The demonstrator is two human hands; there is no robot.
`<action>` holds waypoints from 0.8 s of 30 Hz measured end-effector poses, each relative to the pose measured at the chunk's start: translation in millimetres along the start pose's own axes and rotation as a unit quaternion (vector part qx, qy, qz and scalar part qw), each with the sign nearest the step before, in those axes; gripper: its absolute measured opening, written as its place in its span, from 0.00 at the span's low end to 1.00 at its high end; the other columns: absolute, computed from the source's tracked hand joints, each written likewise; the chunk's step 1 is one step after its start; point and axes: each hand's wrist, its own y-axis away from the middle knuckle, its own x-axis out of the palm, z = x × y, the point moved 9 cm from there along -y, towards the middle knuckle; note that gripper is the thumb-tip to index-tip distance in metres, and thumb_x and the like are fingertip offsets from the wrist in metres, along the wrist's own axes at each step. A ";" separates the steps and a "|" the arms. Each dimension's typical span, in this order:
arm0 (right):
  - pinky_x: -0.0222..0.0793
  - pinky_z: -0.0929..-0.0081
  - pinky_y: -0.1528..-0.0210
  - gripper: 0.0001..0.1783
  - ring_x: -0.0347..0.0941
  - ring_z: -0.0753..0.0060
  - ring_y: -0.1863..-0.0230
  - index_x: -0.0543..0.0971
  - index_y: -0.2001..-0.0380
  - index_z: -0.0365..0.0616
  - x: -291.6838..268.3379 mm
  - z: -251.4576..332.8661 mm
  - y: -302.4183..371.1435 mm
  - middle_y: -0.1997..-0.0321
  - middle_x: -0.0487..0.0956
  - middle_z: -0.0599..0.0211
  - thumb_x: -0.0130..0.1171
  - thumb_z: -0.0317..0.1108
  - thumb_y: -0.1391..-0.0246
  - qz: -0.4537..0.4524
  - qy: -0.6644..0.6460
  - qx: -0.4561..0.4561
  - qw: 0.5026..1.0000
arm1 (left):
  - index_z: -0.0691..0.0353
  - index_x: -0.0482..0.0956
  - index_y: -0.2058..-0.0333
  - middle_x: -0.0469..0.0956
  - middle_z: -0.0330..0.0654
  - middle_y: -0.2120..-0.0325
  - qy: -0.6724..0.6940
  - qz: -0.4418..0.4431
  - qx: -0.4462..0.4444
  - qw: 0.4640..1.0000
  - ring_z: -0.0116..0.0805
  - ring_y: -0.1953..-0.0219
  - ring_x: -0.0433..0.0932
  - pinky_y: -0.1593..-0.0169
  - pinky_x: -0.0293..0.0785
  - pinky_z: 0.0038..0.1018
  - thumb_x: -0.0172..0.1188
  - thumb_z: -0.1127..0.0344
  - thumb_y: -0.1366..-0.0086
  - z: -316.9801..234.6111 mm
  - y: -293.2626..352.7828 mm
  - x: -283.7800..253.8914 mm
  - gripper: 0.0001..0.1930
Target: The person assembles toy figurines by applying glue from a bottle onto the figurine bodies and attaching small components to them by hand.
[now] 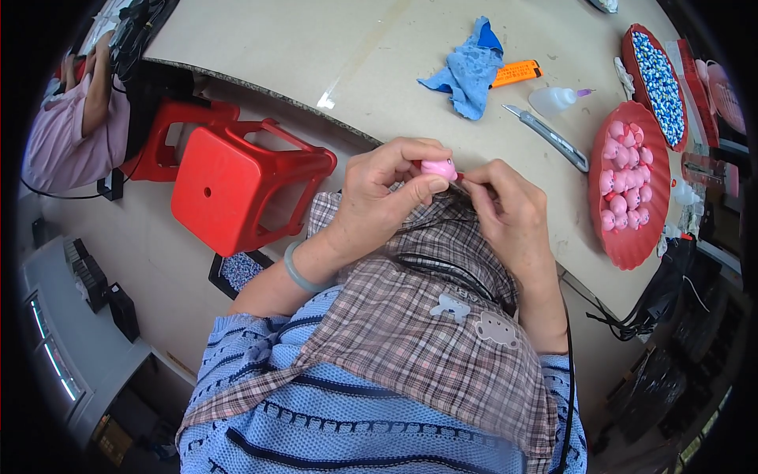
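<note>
My left hand [377, 196] pinches a small round pink toy head [439, 168] between thumb and fingers, above my lap at the table's edge. Close beside it, the fingers of my right hand [512, 212] are pressed together next to the toy head's right side. A bit of red shows at those fingertips, too small to name. To the right, a red scalloped oval tray [632, 251] holds several similar pink toy heads [625, 180].
On the table [316, 39] lie a blue cloth [467, 75], an orange strip [517, 73], a grey utility knife [549, 138] and a small squeeze bottle [553, 99]. Behind stands a tray of blue-and-white pieces [659, 87]. Red stools [217, 189] and a seated person [79, 146] are left.
</note>
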 end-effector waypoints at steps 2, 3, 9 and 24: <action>0.71 0.72 0.73 0.06 0.77 0.65 0.76 0.75 0.69 0.38 -0.2 -5.9 5.6 0.76 0.77 0.62 0.62 0.21 0.49 0.000 -0.001 0.036 0.999 | 0.70 0.78 0.56 0.81 0.44 0.64 -0.031 0.004 0.024 0.999 0.23 0.72 0.79 0.69 0.76 0.19 0.64 0.75 0.40 -5.5 -2.2 1.4 0.13; 0.71 0.73 0.73 0.05 0.77 0.65 0.76 0.75 0.68 0.37 -5.3 -4.1 5.7 0.75 0.78 0.62 0.62 0.21 0.48 -0.033 -0.058 0.047 0.997 | 0.70 0.78 0.56 0.81 0.44 0.64 -0.031 0.004 0.022 0.999 0.23 0.72 0.79 0.69 0.76 0.19 0.64 0.75 0.40 -4.3 -2.0 1.6 0.13; 0.72 0.73 0.74 0.05 0.78 0.66 0.75 0.75 0.68 0.37 5.2 -6.8 -5.4 0.74 0.79 0.61 0.61 0.22 0.46 -0.024 -0.147 0.084 0.985 | 0.70 0.78 0.57 0.81 0.45 0.62 -0.050 0.013 0.034 0.998 0.23 0.71 0.79 0.68 0.77 0.19 0.64 0.75 0.40 -1.9 -3.7 3.3 0.13; 0.73 0.73 0.73 0.05 0.79 0.67 0.75 0.74 0.68 0.36 -1.8 -5.8 -3.3 0.74 0.80 0.62 0.61 0.22 0.45 -0.043 -0.134 0.081 0.987 | 0.70 0.79 0.57 0.81 0.45 0.61 -0.042 0.013 0.032 0.999 0.25 0.70 0.80 0.67 0.78 0.20 0.65 0.76 0.41 -1.4 -5.8 3.9 0.13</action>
